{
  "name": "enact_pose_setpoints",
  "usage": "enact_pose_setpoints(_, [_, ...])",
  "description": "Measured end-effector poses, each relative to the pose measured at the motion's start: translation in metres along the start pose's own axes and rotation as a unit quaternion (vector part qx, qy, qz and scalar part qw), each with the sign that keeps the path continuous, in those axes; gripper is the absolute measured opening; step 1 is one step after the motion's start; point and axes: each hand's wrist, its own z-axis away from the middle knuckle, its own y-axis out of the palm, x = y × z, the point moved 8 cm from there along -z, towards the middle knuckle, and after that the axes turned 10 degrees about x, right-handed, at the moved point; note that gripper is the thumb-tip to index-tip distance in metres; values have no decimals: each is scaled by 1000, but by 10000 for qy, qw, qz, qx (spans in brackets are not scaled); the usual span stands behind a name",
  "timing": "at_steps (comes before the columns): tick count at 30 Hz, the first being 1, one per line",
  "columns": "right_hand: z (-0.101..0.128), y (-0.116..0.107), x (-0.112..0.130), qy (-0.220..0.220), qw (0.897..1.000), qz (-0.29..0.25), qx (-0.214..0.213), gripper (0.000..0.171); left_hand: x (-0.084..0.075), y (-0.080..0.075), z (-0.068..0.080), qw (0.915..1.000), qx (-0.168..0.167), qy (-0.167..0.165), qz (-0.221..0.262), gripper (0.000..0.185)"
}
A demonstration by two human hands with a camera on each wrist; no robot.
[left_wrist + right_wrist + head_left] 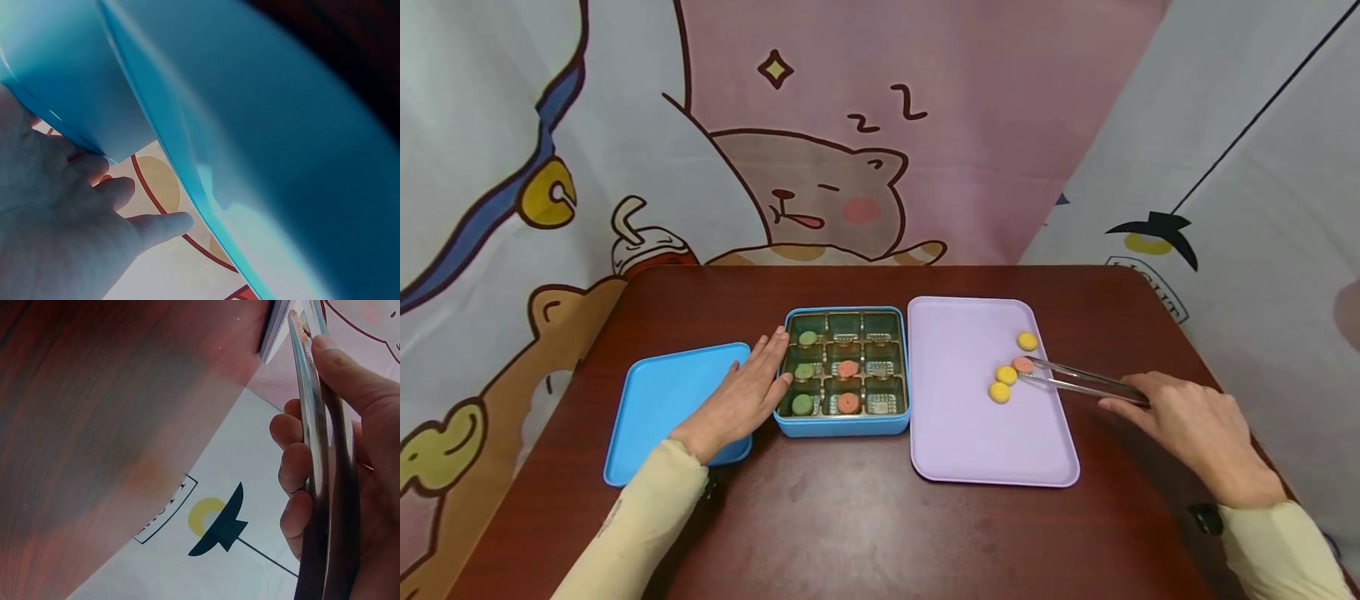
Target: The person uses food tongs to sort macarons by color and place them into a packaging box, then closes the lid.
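My right hand (1198, 429) grips metal tongs (315, 444), whose tips stand at either side of an orange disc (1023, 365) on the lilac tray (970, 450). Three yellow discs (999, 392) lie close around it. With straight fingers, my left hand (737, 408) touches the left side of a blue box (842, 427). A divided clear insert sits in that box. Three green discs (802, 405) fill its left column, and two orange discs (848, 403) lie in the middle and near compartments of the middle column. In the left wrist view, the left hand (69, 206) is beside blue plastic.
A blue lid (662, 408) lies left of the box, partly under my left forearm. Box and tray stand side by side on the dark brown table (842, 517). A cartoon-printed curtain (1000, 125) hangs behind the table.
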Motion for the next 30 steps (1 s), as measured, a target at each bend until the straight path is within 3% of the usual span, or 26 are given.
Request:
enact_pose_setpoints(11, [1, -1, -9, 193, 9997, -111, 61, 48, -8, -5, -7, 10000, 3, 67, -50, 68])
enact_pose_setpoints(14, [1, -6, -7, 119, 9998, -119, -127, 46, -9, -5, -6, 10000, 8, 51, -35, 68])
enact_pose_setpoints(23, [-3, -18, 16, -226, 9972, -169, -688, 46, -4, 0, -1, 10000, 59, -12, 29, 68])
enact_pose_setpoints(27, [-6, -22, 29, -531, 9934, -92, -1016, 54, -2, 0, 0, 10000, 17, -25, 45, 68])
enact_pose_setpoints(30, [-10, -22, 39, -655, 9929, -114, -988, 53, -1, 0, 1, 10000, 17, -46, 26, 68])
